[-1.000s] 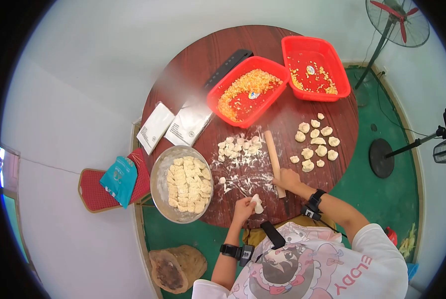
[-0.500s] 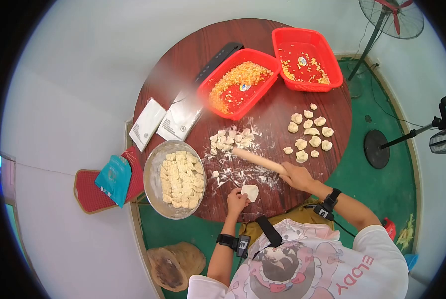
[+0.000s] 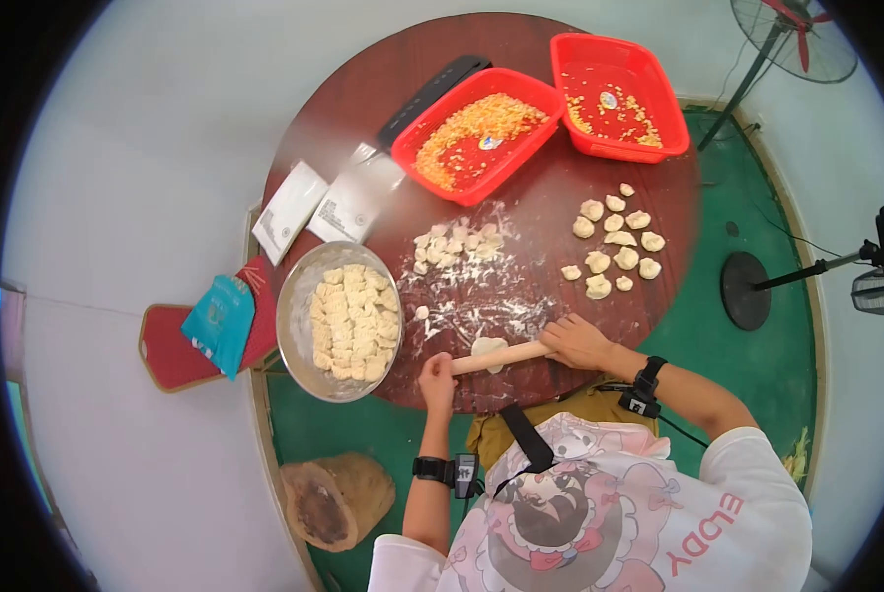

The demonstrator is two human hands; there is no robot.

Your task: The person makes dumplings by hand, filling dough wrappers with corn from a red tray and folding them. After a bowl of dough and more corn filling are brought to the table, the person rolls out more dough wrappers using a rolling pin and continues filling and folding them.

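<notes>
A wooden rolling pin (image 3: 511, 356) lies across a thin, flat dough wrapper (image 3: 485, 345) near the table's front edge. My left hand (image 3: 437, 383) is closed on the pin's left end, and my right hand (image 3: 578, 343) grips its right end. The wrapper shows mostly above the pin, the rest being covered by it. One small dough piece (image 3: 422, 313) lies up and to the left of the wrapper. Farther back, a cluster of small floured dough pieces (image 3: 459, 243) sits on the flour-dusted wood.
A metal bowl (image 3: 291, 326) filled with rows of pale pleated dumplings stands at left. Several shaped dumplings (image 3: 626, 259) are on the right. Two red baskets (image 3: 442, 111) with yellow-orange bits, white packets (image 3: 292, 211) and a black device (image 3: 432, 99) are at the back of the round table (image 3: 363, 109).
My right hand has brought the rolling pin down and level onto the wrapper. My left hand has let go of the wrapper and taken the pin's left end. The camera view has shifted slightly.
</notes>
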